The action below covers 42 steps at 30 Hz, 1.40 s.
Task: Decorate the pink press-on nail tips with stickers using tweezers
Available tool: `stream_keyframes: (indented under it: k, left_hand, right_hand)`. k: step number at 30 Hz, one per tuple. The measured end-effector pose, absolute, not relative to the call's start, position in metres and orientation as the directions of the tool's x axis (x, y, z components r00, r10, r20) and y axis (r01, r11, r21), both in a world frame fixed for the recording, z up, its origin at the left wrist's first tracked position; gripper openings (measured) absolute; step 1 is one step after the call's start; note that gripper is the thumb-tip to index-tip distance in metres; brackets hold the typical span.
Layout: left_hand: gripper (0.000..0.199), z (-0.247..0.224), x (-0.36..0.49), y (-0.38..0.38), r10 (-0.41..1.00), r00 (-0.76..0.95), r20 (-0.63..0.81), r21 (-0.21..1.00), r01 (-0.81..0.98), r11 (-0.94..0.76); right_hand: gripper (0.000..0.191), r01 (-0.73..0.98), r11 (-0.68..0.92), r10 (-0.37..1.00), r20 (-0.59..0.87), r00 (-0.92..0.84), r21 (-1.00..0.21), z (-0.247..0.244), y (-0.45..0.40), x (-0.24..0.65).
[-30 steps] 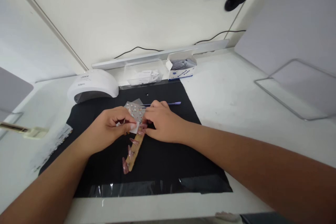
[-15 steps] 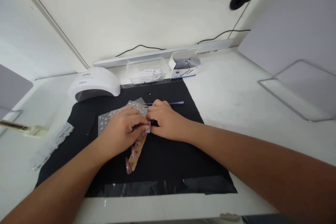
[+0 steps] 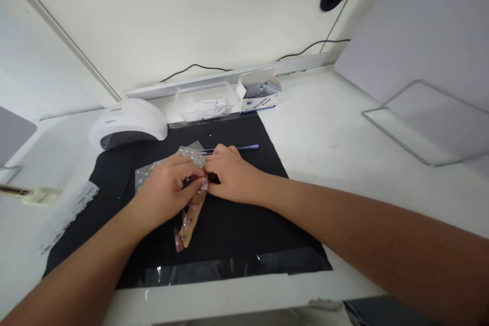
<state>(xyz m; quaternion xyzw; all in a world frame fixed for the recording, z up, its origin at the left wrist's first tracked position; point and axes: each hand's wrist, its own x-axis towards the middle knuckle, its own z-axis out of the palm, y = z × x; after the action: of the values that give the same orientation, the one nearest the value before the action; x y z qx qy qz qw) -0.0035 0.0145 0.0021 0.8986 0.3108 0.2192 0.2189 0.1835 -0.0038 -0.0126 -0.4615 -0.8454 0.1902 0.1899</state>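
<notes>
My left hand [image 3: 167, 183] is closed, its thumb and forefinger pinching a small white pad-like piece [image 3: 205, 183]. That piece lies over the upper end of a light-brown strip [image 3: 192, 226], which bears several glossy pink false nails [image 3: 178, 240]. My right hand [image 3: 233, 173] presses up against the left one, fingers curled at the strip's upper end. What its fingertips grip is hidden. Sheets of nail stickers [image 3: 142, 175] lie partly beneath my left hand. Just beyond my right hand rests a thin purple-handled tool [image 3: 249, 147].
A black mat [image 3: 244, 237] covers part of the white table. Behind stand a white nail lamp [image 3: 130, 121], a clear tray [image 3: 182, 104] with white packets, and an alcohol pad box [image 3: 260, 103]. At left are a pale bottle-like item [image 3: 43, 196] and another sticker sheet [image 3: 72, 211].
The whole view has shifted slightly, so everything sits a little farther left. Both hands keep nearly the same pose around the white piece and the strip.
</notes>
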Motion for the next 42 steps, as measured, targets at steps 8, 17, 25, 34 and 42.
stream_keyframes:
  k: [8, 17, 25, 34, 42]
  left_hand:
    - [0.017, 0.006, -0.015, 0.018, 0.692, 0.685, 0.229, 0.583, 0.473, -0.661]
    - [0.016, 0.010, -0.022, 0.021, 0.565, 0.792, 0.232, 0.640, 0.313, -0.701]
    - [0.021, 0.011, -0.018, 0.023, 0.457, 0.858, 0.234, 0.472, 0.311, -0.825]
    - [0.022, 0.010, -0.019, 0.023, 0.418, 0.869, 0.263, 0.421, 0.287, -0.861]
    - [0.022, 0.010, -0.018, 0.022, 0.403, 0.876, 0.265, 0.388, 0.286, -0.876]
  right_hand:
    - [0.009, 0.696, 0.519, 0.847, 0.186, -0.498, -0.497, -0.015, -0.005, 0.185]
    - [0.013, 0.423, 0.848, 0.525, 0.396, -0.753, -0.321, -0.008, 0.001, 0.221]
    - [0.034, 0.560, 0.821, 0.561, -0.022, -0.828, -0.111, 0.024, -0.034, 0.208]
    - [0.065, 0.650, 0.757, 0.637, -0.155, -0.755, -0.056, 0.028, -0.050, 0.194]
    - [0.069, 0.716, 0.697, 0.693, -0.212, -0.689, -0.047, 0.020, -0.053, 0.186]
